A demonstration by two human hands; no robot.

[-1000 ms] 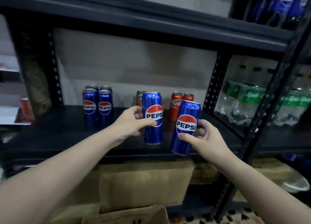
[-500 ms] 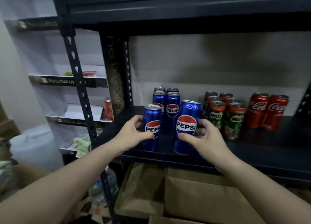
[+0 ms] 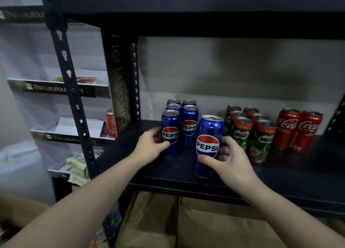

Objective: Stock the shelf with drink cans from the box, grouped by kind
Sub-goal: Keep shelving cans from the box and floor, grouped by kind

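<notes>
Near the shelf's front edge, the right hand wraps its thumb and fingers round a Pepsi can at mid-body. The can looks full, so probably hefty, rigid, smooth and slippery; the label band is the best hold. Further in, the left hand grips a second Pepsi fronting the Pepsi rows. Milo cans crowd the right; Coke cans stand beyond.

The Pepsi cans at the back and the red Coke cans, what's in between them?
Green Milo cans stand between the Pepsi cans and the Coke cans on the shelf, seen in the head view.
</notes>
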